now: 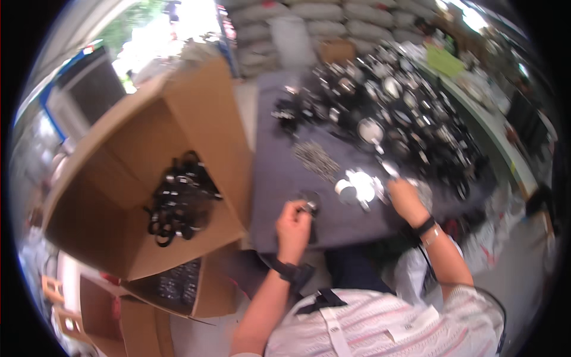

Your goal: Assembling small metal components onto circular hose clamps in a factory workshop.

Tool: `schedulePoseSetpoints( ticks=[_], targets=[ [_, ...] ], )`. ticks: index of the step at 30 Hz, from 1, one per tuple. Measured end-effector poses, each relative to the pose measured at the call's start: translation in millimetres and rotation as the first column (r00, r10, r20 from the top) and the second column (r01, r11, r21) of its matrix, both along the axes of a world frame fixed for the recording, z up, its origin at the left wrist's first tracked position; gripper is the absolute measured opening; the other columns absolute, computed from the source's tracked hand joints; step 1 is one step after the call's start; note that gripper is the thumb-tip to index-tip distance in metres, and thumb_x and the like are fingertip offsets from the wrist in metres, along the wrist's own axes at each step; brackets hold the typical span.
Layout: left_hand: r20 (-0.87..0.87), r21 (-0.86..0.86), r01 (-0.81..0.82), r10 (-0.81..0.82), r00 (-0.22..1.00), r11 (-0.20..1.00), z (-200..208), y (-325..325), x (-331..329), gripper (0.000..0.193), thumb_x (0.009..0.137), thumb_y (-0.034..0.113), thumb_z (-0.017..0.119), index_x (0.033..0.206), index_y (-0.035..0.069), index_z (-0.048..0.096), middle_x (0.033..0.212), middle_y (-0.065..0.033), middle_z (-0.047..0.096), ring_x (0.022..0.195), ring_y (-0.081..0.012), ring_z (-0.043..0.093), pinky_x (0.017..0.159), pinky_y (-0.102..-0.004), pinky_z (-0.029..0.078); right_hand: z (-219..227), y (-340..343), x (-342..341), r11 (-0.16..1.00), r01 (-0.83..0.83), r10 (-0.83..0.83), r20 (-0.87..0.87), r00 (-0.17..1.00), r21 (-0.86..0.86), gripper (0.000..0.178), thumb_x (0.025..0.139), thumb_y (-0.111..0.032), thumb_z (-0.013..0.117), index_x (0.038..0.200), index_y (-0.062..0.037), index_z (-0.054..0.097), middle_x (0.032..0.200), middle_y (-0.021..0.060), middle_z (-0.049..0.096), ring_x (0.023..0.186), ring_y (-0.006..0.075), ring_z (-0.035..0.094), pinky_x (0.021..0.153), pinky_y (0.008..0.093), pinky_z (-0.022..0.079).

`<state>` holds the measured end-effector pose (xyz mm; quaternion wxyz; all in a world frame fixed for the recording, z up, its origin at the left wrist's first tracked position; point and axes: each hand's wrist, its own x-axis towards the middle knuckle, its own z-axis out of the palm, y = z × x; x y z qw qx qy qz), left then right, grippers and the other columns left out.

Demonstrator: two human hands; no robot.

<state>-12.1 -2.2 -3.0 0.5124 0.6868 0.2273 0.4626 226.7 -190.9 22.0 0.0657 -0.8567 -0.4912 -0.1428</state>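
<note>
My left hand (293, 231) is closed in a pinch over the near part of the grey-covered table (270, 178). Between its fingertips is a small dark round part (311, 205) with a shiny edge; its exact kind is blurred. Farther right, my right hand (408, 201) reaches toward the big heap, its fingers closed on a shiny silver piece (390, 169). Bright silver discs (360, 189) lie between my hands. Beyond them is a small pile of thin metal pins (315, 159). A large heap of black and silver round parts (398, 101) covers the table's far right.
At left stands a big open cardboard box (208, 113) with black ring-shaped parts (181, 199) inside. Below it, a smaller box (208, 288) holds dark pieces. Stacked white sacks (321, 27) line the back. A green-edged bench (488, 119) borders the right, with plastic bags (491, 238) beneath.
</note>
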Motion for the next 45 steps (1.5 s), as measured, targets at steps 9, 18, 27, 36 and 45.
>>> schedulePoseSetpoints(
  ticks=[9, 18, 27, 36, 45],
  targets=[
    [-0.096, -0.165, 0.044, -0.06, 0.994, 0.985, 2, -1, 2, 0.015, 0.085, 0.007, 0.06, 0.099, 0.003, 0.06, 0.061, 0.0021, 0.057, 0.056, -0.0031, 0.049, 0.053, -0.0225, 0.042, 6, 5, -4, 0.995, -0.067, 0.071, 0.049, 0.996, -0.069, 0.007, 0.077, -0.008, 0.059, 0.078, -0.0022, 0.056, 0.077, 0.0183, 0.059, 0.069, 0.0344, 0.062, 0.062, 0.0423, 0.05],
    [-0.08, -0.266, 0.107, -0.132, 0.988, 0.958, -3, 4, 1, 0.012, 0.086, 0.005, 0.058, 0.098, 0.003, 0.06, 0.079, 0.0007, 0.062, 0.068, -0.0041, 0.055, 0.061, -0.0215, 0.046, 16, 9, -2, 0.951, -0.039, 0.082, -0.128, 0.988, 0.307, 0.011, 0.075, -0.006, 0.06, 0.078, 0.002, 0.053, 0.073, 0.0222, 0.058, 0.072, 0.0404, 0.058, 0.06, 0.0453, 0.046],
    [-0.041, -0.271, 0.15, -0.167, 0.985, 0.951, -12, 10, 3, 0.015, 0.09, 0.008, 0.052, 0.104, 0.006, 0.057, 0.072, -0.0027, 0.061, 0.055, -0.006, 0.056, 0.04, -0.0199, 0.039, 26, 64, -96, 0.811, 0.178, 0.514, -0.824, 0.24, 0.557, 0.009, 0.081, -0.002, 0.059, 0.089, -0.0002, 0.062, 0.075, 0.0025, 0.061, 0.057, 0.0034, 0.051, 0.046, 0.0203, 0.039],
    [-0.031, -0.225, 0.122, -0.132, 0.991, 0.967, -14, 11, 4, 0.013, 0.089, 0.004, 0.052, 0.102, 0.005, 0.056, 0.076, -0.0018, 0.062, 0.061, -0.0064, 0.059, 0.043, -0.0192, 0.041, 0, 105, -130, 0.743, 0.446, 0.61, -0.779, -0.143, 0.5, 0.003, 0.085, -0.002, 0.059, 0.087, -0.0008, 0.057, 0.073, 0.0033, 0.061, 0.049, 0.0045, 0.047, 0.041, 0.0182, 0.034],
    [-0.001, -0.247, 0.137, -0.141, 0.99, 0.959, -15, 12, 4, 0.013, 0.089, 0.003, 0.052, 0.101, 0.004, 0.057, 0.078, -0.002, 0.062, 0.061, -0.0064, 0.058, 0.043, -0.0188, 0.041, -3, 108, -135, 0.745, 0.49, 0.586, -0.794, -0.159, 0.452, 0.002, 0.086, -0.003, 0.059, 0.086, -0.0012, 0.057, 0.071, 0.0029, 0.059, 0.049, 0.0031, 0.044, 0.041, 0.0175, 0.031]
  ],
)
